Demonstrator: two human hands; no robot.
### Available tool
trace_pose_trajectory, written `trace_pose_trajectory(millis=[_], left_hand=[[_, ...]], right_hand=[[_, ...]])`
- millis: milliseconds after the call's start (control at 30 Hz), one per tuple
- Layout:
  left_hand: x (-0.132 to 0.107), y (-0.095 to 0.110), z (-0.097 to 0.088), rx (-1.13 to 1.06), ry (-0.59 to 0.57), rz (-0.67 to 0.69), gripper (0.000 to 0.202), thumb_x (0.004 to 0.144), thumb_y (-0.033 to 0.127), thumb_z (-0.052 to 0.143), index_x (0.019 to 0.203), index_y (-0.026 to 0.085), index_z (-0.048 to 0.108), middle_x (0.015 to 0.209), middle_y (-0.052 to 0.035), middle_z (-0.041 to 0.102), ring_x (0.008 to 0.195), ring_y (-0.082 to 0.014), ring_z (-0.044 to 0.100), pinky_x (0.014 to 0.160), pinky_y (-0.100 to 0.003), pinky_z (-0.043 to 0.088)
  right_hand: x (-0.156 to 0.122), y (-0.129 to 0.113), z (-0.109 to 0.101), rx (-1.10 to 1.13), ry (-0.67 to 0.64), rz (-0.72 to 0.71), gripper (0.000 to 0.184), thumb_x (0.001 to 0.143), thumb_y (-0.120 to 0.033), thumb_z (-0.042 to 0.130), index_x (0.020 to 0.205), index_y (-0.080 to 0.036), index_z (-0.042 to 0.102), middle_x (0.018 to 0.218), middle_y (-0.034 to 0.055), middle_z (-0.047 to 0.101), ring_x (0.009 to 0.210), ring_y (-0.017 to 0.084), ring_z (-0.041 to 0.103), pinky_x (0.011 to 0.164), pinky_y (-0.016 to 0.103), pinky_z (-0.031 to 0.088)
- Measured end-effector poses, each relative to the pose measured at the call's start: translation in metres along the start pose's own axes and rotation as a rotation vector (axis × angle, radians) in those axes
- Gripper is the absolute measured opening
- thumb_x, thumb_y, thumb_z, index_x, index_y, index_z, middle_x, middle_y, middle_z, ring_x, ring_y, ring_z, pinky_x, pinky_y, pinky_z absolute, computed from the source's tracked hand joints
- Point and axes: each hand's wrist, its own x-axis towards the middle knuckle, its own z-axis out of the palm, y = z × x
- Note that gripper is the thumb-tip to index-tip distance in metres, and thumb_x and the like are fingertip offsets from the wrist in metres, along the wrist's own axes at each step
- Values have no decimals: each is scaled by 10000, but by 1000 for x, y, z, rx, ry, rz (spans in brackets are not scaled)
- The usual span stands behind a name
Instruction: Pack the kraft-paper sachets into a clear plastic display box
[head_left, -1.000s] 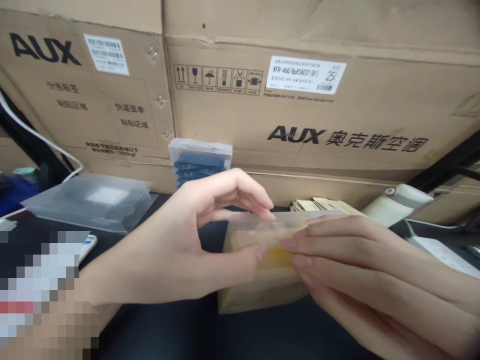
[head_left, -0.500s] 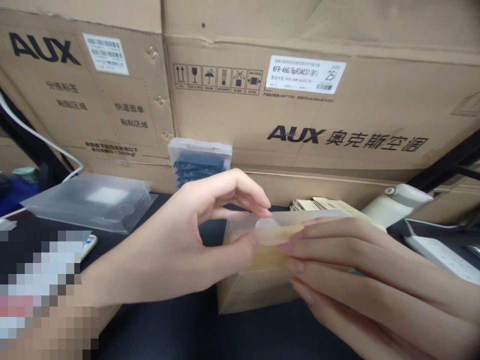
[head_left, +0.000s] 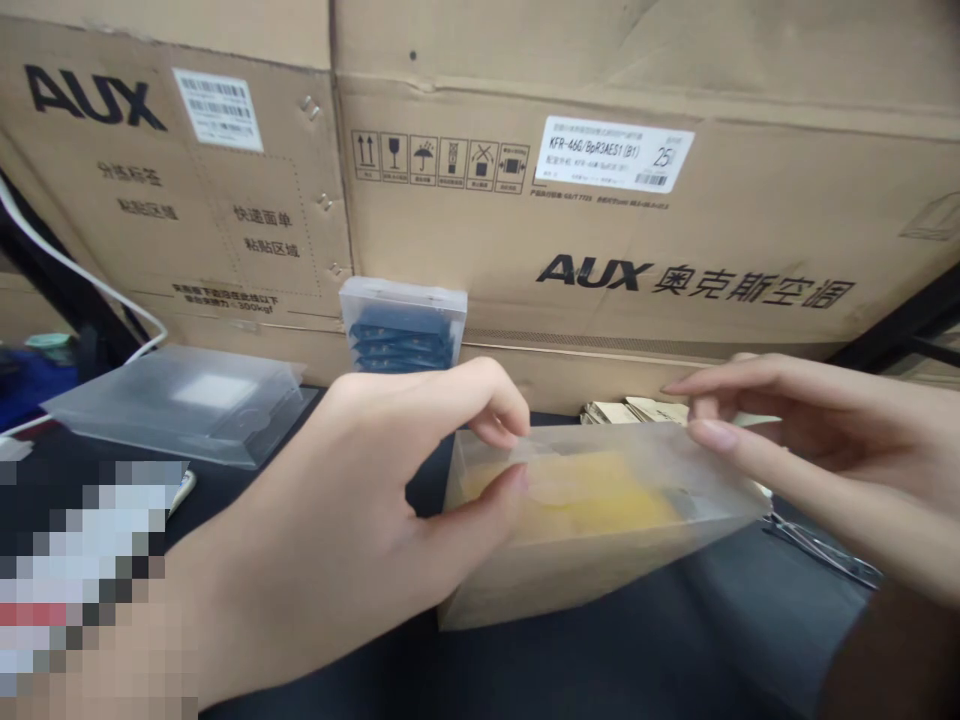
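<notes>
A frosted, see-through plastic box (head_left: 570, 580) with yellow contents lies on the dark tabletop. My left hand (head_left: 390, 490) curls over its left end, thumb on the near side of the top and bent fingers at the far side, around the clear round tab (head_left: 551, 488). My right hand (head_left: 817, 450) is at the box's right end, with thumb and forefinger apart. Its thumb tip overlaps the far top edge; whether it touches, I cannot tell. The other right fingers are partly hidden.
Behind stand large cardboard cartons (head_left: 450, 240). A clear box of blue packets (head_left: 405, 330) leans there, and another clear plastic box (head_left: 180, 400) lies at left. Tan packets (head_left: 637, 410) sit behind the yellow-filled box. Thin cables (head_left: 817, 545) run at right.
My right hand has left the tab and moved right and up to the box's right end, uncovering the yellow contents. My left hand stays at the left end, slightly shifted.
</notes>
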Motion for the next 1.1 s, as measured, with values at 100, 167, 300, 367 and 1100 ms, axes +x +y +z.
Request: trace_pose_trajectory(millis=[100,167,300,367,1100], left_hand=[[-3,3,-1,103,6,-7,56,826,207,581,866,234,611,786,39,666,670,-131,637,626,-240,520],[-5,5,-1,140,4,3,45,826,223,580,861,234,606,776,38,660,656,-133,626,617,-246,513],[-5,8,-1,145,-10,25,105,813,194,568,906,235,598,852,22,661,733,-148,624,697,-270,523],[-4,7,-2,130,-35,37,164,814,175,553,958,240,598,945,7,659,838,-166,626,768,-284,523],[3,6,0,-103,-304,121,234,910,188,408,1026,261,598,1023,-15,613,1036,-198,550,897,-333,492]], right_hand=[[4,11,-10,170,-203,44,279,755,-413,718,1011,-311,670,829,17,680,674,148,649,506,160,532],[6,14,-14,272,-291,38,307,738,-355,747,1030,-316,661,846,16,669,627,125,634,489,157,531],[13,10,-11,450,-373,40,351,692,-239,789,1013,-298,658,798,-6,650,456,53,554,395,130,469],[17,8,-5,512,-390,105,351,678,-218,797,993,-275,653,743,-9,637,454,66,564,386,140,470],[20,6,38,1049,-414,357,320,686,-198,755,966,-284,627,791,-34,718,253,-21,314,292,186,214]])
